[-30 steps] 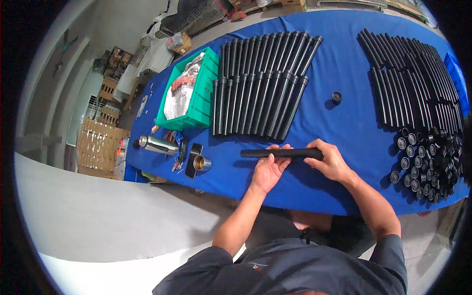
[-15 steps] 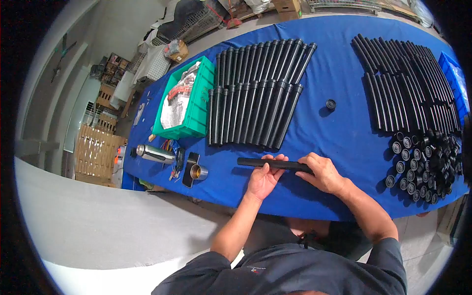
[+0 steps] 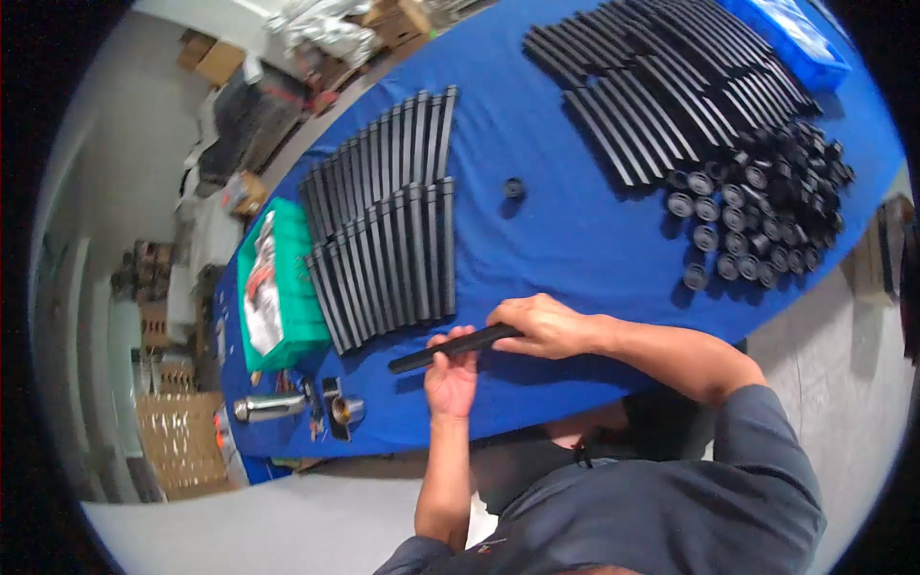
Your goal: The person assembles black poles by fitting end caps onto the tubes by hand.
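A black tube (image 3: 416, 359) is held over the front of the blue table, slanting up to the right. My left hand (image 3: 451, 380) is under its middle with the thumb and fingers round it. My right hand (image 3: 540, 326) is closed over its right end and hides that end. Behind my hands stand two rows of black tubes with collars (image 3: 383, 259) laid side by side. A single black cap (image 3: 514, 188) lies to the right of them. Plain black tubes (image 3: 632, 125) lie at the back right, beside a heap of black caps (image 3: 734, 219).
A green crate (image 3: 309, 331) with white and red wrapping is at the left. Near it are a steel flask (image 3: 269, 408), a metal cup (image 3: 348, 411) and a dark phone (image 3: 333, 388). A blue bin (image 3: 815, 67) is at the far right corner of the blue table (image 3: 575, 249).
The camera view has turned, so the table's contents appear shifted left and rotated. Both hands still hold the tube, which now slants more in the view.
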Motion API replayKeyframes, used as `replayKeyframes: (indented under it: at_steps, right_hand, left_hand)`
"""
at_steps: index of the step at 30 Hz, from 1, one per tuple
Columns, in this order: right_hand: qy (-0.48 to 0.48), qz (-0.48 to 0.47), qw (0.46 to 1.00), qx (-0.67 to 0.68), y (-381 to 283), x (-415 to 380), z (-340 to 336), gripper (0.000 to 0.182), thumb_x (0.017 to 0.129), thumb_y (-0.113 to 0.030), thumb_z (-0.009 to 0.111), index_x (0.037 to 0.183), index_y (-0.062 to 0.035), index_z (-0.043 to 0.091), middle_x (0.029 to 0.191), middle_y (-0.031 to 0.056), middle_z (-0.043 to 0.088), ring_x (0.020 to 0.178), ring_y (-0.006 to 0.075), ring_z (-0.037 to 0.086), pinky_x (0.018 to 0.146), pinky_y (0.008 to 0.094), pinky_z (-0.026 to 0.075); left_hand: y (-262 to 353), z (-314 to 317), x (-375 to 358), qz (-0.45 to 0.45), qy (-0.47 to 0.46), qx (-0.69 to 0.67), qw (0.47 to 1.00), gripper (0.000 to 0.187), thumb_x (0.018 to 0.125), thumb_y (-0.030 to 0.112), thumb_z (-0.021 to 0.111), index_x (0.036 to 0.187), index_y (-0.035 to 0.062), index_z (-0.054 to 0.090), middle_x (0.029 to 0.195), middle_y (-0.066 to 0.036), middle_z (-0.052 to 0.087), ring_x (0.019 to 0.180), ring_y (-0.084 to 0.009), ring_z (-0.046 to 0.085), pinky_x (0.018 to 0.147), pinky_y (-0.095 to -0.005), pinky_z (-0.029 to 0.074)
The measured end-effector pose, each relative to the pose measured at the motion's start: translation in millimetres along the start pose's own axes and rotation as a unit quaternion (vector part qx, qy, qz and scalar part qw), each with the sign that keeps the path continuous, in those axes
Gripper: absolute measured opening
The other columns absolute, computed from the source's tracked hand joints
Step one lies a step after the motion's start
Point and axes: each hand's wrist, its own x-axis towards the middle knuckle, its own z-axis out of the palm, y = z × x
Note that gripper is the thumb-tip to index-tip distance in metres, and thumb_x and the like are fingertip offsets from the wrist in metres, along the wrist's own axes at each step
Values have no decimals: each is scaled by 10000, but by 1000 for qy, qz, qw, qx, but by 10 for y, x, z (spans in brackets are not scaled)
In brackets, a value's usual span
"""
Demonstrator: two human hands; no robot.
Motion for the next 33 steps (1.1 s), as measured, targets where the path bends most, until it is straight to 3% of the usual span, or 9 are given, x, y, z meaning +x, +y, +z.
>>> replayKeyframes:
  at_steps: [3,7,8,13,16,17,23,29,33]
  right_hand:
    - [-2,-1,1000,-11,2,-9,17,318,946,-249,679,1109,12,598,934,200,645,857,395,651,738,484,504]
    - [11,-1,1000,-14,8,-13,30,287,908,-232,701,1030,6,597,901,213,648,865,421,646,741,503,503]
    - [13,-30,999,-35,80,-23,70,323,941,-246,686,1121,3,587,942,190,641,845,387,651,722,480,508]
    - [20,-43,995,-88,-8,-12,102,323,885,-259,725,1046,-10,597,942,209,646,888,411,647,733,507,512]
    - [36,-44,998,-14,-49,-21,32,354,864,-276,742,1050,-5,610,921,208,651,868,408,653,729,501,513]
    - [31,9,999,28,-76,2,4,355,849,-276,745,1029,8,631,875,214,663,836,407,665,724,493,512]
    - [17,56,996,73,-73,10,2,315,851,-252,719,984,26,651,803,221,672,789,407,680,706,483,514]
    - [27,36,996,72,-51,4,23,313,849,-247,720,988,21,639,804,214,662,779,408,673,690,491,516]
    - [50,-54,996,-56,9,-7,111,323,845,-251,731,1002,4,610,806,193,636,765,407,655,681,507,516]
  left_hand:
    - [17,-31,-16,3,17,14,1000,297,945,110,692,1227,52,619,1342,-205,621,1361,-361,508,1138,-506,460]
    - [30,-42,-15,3,-7,29,1000,316,955,139,681,1249,32,635,1376,-196,602,1363,-360,502,1183,-487,412]
    - [30,-58,-15,3,-8,22,1000,323,960,146,675,1256,25,630,1383,-197,597,1366,-362,498,1186,-488,409]
    - [-2,92,2,1,34,51,998,338,953,157,695,1262,47,614,1358,-203,611,1351,-356,518,1167,-497,426]
    - [31,-49,-23,11,20,50,998,354,946,145,702,1273,49,604,1384,-205,591,1369,-354,499,1179,-495,410]
    - [47,-91,-34,3,21,30,999,366,932,112,713,1273,49,599,1384,-205,591,1371,-352,498,1185,-497,401]
    - [31,-27,0,0,-27,11,1000,353,960,59,655,1306,34,588,1401,-197,583,1381,-349,486,1181,-473,418]
    - [40,-50,-9,0,-22,22,999,354,959,79,662,1303,29,594,1407,-200,577,1379,-345,490,1180,-464,422]
    - [25,79,2,-14,18,14,1000,354,959,98,670,1297,22,598,1397,-199,585,1368,-341,502,1176,-466,428]
